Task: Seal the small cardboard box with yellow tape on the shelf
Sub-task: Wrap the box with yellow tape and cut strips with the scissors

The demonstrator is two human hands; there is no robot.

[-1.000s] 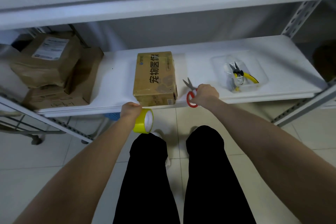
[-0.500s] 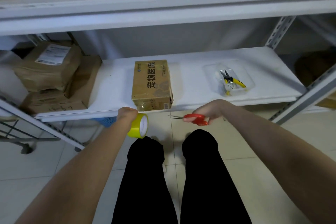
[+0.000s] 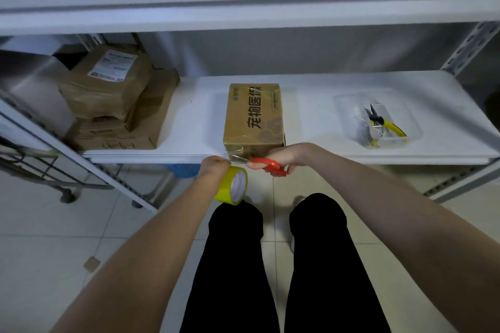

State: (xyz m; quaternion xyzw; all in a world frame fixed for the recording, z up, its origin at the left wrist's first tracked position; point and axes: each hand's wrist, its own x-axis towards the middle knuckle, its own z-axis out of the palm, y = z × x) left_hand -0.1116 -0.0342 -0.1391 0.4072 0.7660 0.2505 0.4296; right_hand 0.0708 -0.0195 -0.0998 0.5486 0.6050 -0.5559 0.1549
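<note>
The small cardboard box [image 3: 254,113] with dark printed characters sits at the front edge of the white shelf [image 3: 189,127]. Just below that edge my left hand [image 3: 213,169] grips the yellow tape roll [image 3: 232,185], which hangs under my fist. My right hand [image 3: 281,157] grips the red-handled scissors [image 3: 267,165]. Their blades point left, toward the gap between the roll and the box's front face. Any strip of tape between roll and box is too faint to make out.
Stacked brown parcels [image 3: 108,97] fill the shelf's left end. A clear plastic tray [image 3: 378,119] holding yellow-handled pliers [image 3: 381,124] lies to the right of the box. An upper shelf [image 3: 243,0] overhangs. My black-trousered legs [image 3: 270,265] stand on the tiled floor below.
My right hand lifted the scissors off the shelf, turned them and brought the blades left to the box's front edge beside the tape roll. My left hand stayed put.
</note>
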